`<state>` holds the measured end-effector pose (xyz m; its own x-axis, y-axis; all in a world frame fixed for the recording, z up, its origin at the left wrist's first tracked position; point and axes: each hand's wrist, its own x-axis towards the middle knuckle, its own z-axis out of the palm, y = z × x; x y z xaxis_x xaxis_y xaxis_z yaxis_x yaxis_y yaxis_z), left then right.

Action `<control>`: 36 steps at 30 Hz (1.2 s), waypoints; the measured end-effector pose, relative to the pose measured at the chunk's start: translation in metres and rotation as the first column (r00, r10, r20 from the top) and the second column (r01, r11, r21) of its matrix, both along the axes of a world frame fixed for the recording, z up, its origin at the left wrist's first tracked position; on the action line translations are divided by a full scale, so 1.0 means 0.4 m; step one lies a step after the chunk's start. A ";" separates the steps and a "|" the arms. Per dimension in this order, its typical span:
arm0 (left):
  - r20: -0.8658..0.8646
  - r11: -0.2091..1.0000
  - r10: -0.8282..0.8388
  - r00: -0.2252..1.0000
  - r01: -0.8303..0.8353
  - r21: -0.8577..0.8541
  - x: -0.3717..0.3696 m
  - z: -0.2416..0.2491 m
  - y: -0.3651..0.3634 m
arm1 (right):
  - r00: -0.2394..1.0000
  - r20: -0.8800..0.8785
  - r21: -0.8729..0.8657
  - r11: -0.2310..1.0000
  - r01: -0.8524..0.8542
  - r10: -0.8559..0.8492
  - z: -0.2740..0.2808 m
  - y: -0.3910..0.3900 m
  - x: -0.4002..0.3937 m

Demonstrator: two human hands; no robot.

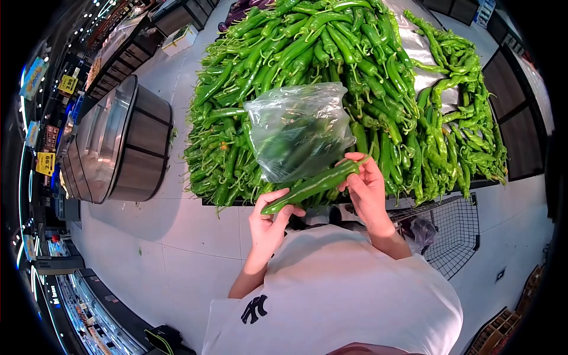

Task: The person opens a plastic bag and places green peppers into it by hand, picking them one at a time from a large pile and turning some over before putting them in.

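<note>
A long green pepper (313, 186) stretches between my two hands in front of my chest, its surface marked by a pale streak. My left hand (270, 218) pinches the pointed tip. Near the stem end, my right hand (365, 184) grips it between thumb and fingers. Just beyond the pepper, a clear plastic bag (299, 127) with green peppers inside lies on the big heap of green peppers (296, 53).
Lighter, wrinkled green peppers (461, 127) lie at the right of the stand. A wire shopping cart (452, 234) with a plastic bag in it stands at my right. To the left is a rounded display bin (139, 139) on the tiled floor (201, 236).
</note>
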<state>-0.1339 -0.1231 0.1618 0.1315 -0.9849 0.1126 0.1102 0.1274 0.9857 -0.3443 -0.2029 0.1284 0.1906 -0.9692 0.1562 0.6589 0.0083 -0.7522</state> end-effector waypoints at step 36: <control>0.746 0.571 0.157 0.647 0.557 -0.603 0.239 0.169 -0.471 | 0.277 -0.762 -0.514 0.807 0.291 -0.585 0.262 -0.337 0.062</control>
<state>-0.0383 -0.3115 0.2292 -0.5219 -0.4513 0.7238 -0.3712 0.8842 0.2837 -0.3195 -0.3376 0.2332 -0.0861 -0.9060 0.4145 -0.5039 -0.3193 -0.8026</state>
